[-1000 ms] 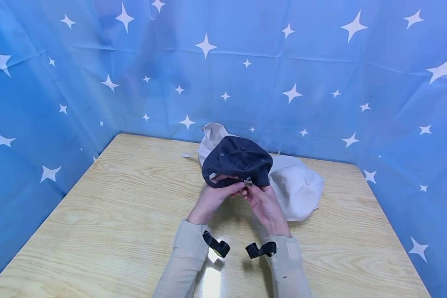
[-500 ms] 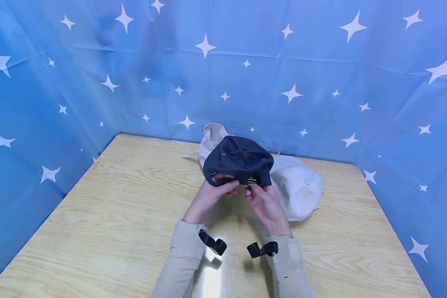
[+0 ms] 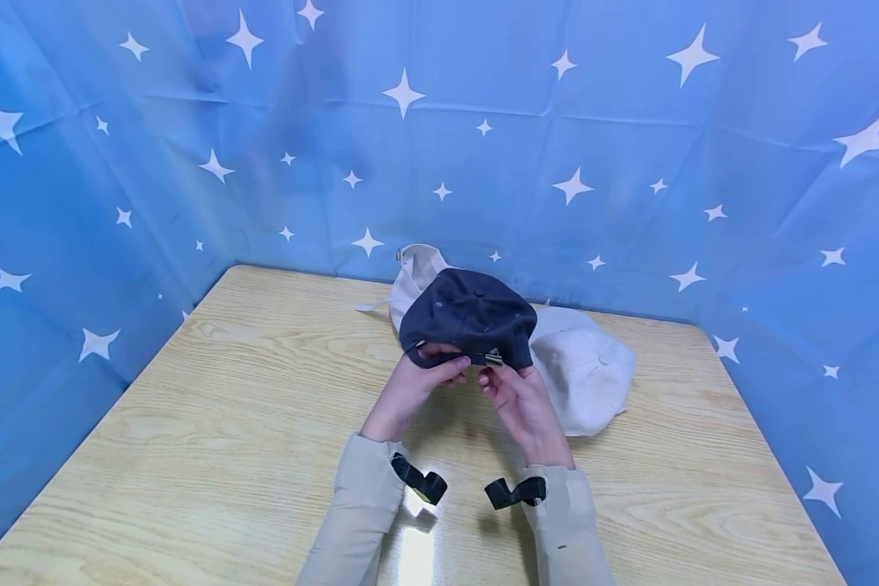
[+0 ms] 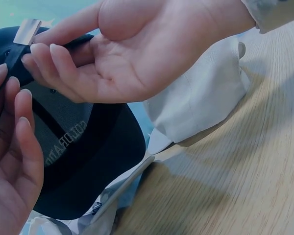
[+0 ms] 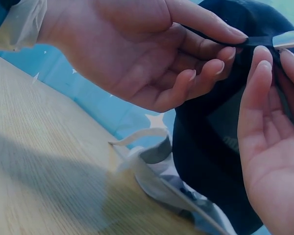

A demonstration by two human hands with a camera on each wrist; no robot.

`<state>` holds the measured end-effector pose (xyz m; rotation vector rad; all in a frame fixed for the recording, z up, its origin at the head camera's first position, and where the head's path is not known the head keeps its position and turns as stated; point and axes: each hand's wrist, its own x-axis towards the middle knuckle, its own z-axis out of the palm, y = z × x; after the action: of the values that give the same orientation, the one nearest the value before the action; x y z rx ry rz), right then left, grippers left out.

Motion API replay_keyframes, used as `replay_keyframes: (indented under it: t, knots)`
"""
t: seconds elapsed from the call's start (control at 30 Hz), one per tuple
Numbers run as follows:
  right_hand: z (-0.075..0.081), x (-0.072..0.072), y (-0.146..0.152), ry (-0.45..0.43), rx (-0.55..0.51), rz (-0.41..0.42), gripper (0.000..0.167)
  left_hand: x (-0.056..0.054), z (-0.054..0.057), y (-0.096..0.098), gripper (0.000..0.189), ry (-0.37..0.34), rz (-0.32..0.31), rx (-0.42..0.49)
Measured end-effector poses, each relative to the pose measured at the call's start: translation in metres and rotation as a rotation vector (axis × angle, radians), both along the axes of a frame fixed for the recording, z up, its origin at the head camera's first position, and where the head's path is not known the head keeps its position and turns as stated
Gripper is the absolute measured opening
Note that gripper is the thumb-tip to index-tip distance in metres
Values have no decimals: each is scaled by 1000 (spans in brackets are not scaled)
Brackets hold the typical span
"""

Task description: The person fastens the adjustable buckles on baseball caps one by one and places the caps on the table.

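Note:
A dark navy baseball cap (image 3: 476,305) is held up above the table, its back opening toward me. My left hand (image 3: 413,387) pinches the cap's back strap (image 5: 258,41) between thumb and fingers. At the strap's other end my right hand (image 3: 522,400) pinches by the silver metal buckle (image 3: 493,360), with the thumb against it. The buckle plate (image 4: 27,31) looks tilted up in the left wrist view. Pale lettering (image 4: 68,142) shows inside the cap. Part of the strap is hidden behind my fingers.
A white cap (image 3: 586,370) lies on the wooden table (image 3: 264,423) to the right. Behind the navy cap, another pale cap (image 3: 413,281) is partly covered. A blue star-patterned cloth (image 3: 439,146) hangs around the table's back and sides.
My left hand has drawn slightly left along the strap, away from the buckle, so a gap shows between the hands. My right hand remains at the buckle.

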<state>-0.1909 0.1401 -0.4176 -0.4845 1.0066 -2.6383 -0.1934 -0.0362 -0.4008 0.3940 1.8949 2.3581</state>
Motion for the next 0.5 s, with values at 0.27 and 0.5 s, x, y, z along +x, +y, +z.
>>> replay_keyframes:
  t: [0.27, 0.5]
  knots:
    - [-2, -2, -2, 18, 11, 3, 17, 1, -1, 3, 23, 19, 1, 15]
    - [-3, -2, -3, 23, 43, 0, 18, 2, 4, 4, 17, 22, -45, 19]
